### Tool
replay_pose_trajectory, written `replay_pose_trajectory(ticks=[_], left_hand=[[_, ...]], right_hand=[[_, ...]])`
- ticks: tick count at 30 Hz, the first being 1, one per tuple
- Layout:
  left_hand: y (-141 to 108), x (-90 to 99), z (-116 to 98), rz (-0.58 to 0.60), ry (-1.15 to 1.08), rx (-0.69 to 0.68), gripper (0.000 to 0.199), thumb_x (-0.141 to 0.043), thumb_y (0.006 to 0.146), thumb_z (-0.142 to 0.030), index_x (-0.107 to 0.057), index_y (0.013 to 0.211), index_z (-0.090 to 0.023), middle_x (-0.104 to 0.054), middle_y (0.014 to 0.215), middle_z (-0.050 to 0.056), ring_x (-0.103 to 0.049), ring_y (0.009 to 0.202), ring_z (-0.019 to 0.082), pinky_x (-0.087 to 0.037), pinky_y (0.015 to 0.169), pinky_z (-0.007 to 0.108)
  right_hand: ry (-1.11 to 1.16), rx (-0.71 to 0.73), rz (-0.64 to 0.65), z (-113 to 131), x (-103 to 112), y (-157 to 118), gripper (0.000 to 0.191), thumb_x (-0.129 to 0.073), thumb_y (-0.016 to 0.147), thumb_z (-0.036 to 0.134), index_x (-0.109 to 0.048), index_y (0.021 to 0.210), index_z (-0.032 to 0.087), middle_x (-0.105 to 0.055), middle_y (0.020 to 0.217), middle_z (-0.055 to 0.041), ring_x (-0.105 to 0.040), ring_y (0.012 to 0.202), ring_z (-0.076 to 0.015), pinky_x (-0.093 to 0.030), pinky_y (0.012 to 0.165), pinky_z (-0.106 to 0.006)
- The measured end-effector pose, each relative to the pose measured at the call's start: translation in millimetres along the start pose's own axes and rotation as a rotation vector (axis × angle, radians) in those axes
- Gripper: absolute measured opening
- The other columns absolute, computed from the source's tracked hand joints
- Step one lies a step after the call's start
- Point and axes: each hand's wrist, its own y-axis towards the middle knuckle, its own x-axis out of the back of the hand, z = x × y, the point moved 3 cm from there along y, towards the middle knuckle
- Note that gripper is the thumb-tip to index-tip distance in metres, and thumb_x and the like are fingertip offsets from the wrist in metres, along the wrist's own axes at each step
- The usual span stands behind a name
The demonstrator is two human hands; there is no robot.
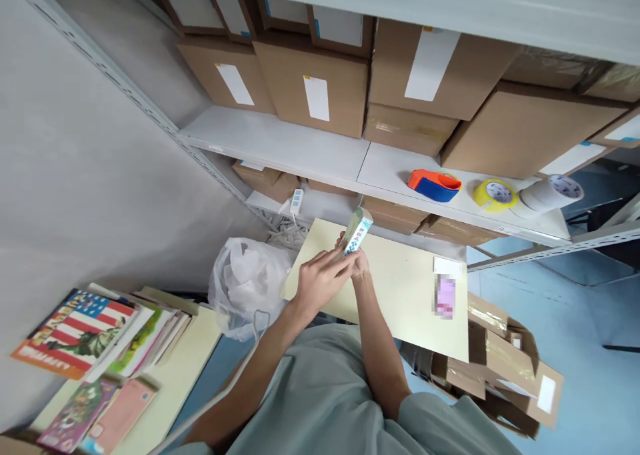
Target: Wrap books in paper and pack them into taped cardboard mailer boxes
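Observation:
Over the pale yellow table point(400, 288), a thick small book point(356, 231) with a light green cover is held up, tilted. Its white spine with blue characters faces me. My left hand point(323, 278) lies along the near left side of the book, fingers pressed against it. From below, my right hand point(360, 266) grips the lower end; most of its fingers are hidden behind the book and the left hand. At the table's right side lies a blurred pink-purple item point(445, 296) beside a white paper point(447, 266).
A shelf ahead bears cardboard boxes point(320, 75), an orange-and-blue tape dispenser point(434, 185) and tape rolls point(495, 195). Left of the table sits a white plastic bag point(247, 281). A side table holds books point(85, 335) and a pink phone point(123, 415). Opened cartons point(510, 361) lie right.

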Motion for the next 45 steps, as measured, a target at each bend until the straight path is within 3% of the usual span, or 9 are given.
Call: replay_pose_trajectory(ticks=[2, 5, 9, 12, 23, 32, 36, 40, 45], left_hand=[[-1, -4.4, 17, 0.018, -0.176, 0.210, 0.028, -0.066, 0.105, -0.026, -0.088, 0.121, -0.033, -0.087, 0.122, 0.004, -0.081, 0.095, 0.021, -0.062, 0.087, 0.031], [-16, -23.6, 49, 0.059, -0.530, 0.599, 0.033, -0.073, 0.101, -0.043, -0.086, 0.125, -0.026, -0.087, 0.101, 0.005, -0.077, 0.078, 0.020, -0.060, 0.075, 0.031], [-50, -61.1, 81, 0.034, -0.968, 0.962, 0.082, -0.084, 0.086, -0.064, -0.066, 0.152, -0.017, -0.085, 0.100, 0.010, -0.079, 0.089, 0.026, -0.062, 0.076, 0.033], [-74, -83.1, 96, 0.033, -1.059, 1.113, 0.095, -0.088, 0.080, -0.069, -0.063, 0.153, -0.014, -0.085, 0.111, 0.016, -0.080, 0.100, 0.030, -0.063, 0.084, 0.039], [-131, -129.1, 169, 0.129, -0.878, 1.182, 0.071, -0.079, 0.087, -0.059, -0.075, 0.145, -0.018, -0.078, 0.133, 0.015, -0.075, 0.104, 0.026, -0.062, 0.090, 0.038], [-156, -159.8, 230, 0.235, -0.838, 1.210, 0.061, -0.070, 0.086, -0.035, -0.075, 0.144, -0.019, -0.078, 0.141, 0.013, -0.076, 0.110, 0.027, -0.062, 0.096, 0.038], [-159, -172.3, 255, 0.227, -0.870, 1.229, 0.061, -0.072, 0.083, -0.032, -0.076, 0.142, -0.016, -0.079, 0.138, 0.014, -0.077, 0.113, 0.029, -0.063, 0.096, 0.039], [-159, -160.4, 268, 0.198, -0.913, 1.287, 0.056, -0.082, 0.084, -0.043, -0.080, 0.133, -0.015, -0.082, 0.130, 0.014, -0.078, 0.111, 0.031, -0.064, 0.097, 0.042], [-146, -107.0, 264, 0.023, -0.957, 1.262, 0.058, -0.094, 0.081, -0.058, -0.084, 0.124, -0.021, -0.084, 0.122, 0.010, -0.078, 0.118, 0.030, -0.065, 0.103, 0.045]], right_hand=[[0.079, -0.054, -0.052, -4, 16, -5, 0.032, -0.089, 0.081, 0.045, -0.070, 0.102, 0.030, -0.084, 0.103, -0.0010, -0.079, 0.101, -0.0242, -0.066, 0.092, -0.040], [0.088, -0.098, -0.137, -4, 45, -26, 0.044, -0.098, 0.073, 0.046, -0.068, 0.100, 0.030, -0.085, 0.110, -0.0009, -0.080, 0.097, -0.0251, -0.067, 0.086, -0.040], [-0.065, -0.050, -0.186, 5, 72, -46, 0.048, -0.099, 0.074, 0.051, -0.075, 0.109, 0.027, -0.084, 0.112, -0.0031, -0.079, 0.102, -0.0263, -0.065, 0.092, -0.040], [-0.223, -0.013, -0.187, 4, 79, -49, 0.049, -0.093, 0.081, 0.053, -0.080, 0.118, 0.025, -0.083, 0.120, -0.0054, -0.076, 0.112, -0.0254, -0.061, 0.100, -0.039], [-0.506, -0.062, -0.133, -47, 89, -36, 0.052, -0.084, 0.090, 0.059, -0.083, 0.132, 0.028, -0.077, 0.148, -0.0096, -0.072, 0.131, -0.0288, -0.058, 0.115, -0.048], [-0.518, -0.117, -0.227, -114, 92, 5, 0.055, -0.089, 0.085, 0.059, -0.084, 0.130, 0.028, -0.080, 0.142, -0.0075, -0.070, 0.141, -0.0302, -0.055, 0.126, -0.054], [-0.522, -0.136, -0.254, -128, 87, 18, 0.056, -0.091, 0.083, 0.059, -0.085, 0.129, 0.027, -0.081, 0.140, -0.0074, -0.072, 0.140, -0.0313, -0.055, 0.128, -0.055], [-0.522, -0.134, -0.247, -115, 62, 17, 0.054, -0.091, 0.086, 0.059, -0.084, 0.131, 0.030, -0.080, 0.143, -0.0040, -0.070, 0.143, -0.0307, -0.054, 0.129, -0.057], [-0.545, -0.067, -0.212, -79, 12, 4, 0.043, -0.088, 0.094, 0.053, -0.083, 0.134, 0.036, -0.080, 0.143, 0.0012, -0.071, 0.143, -0.0284, -0.056, 0.128, -0.057]])
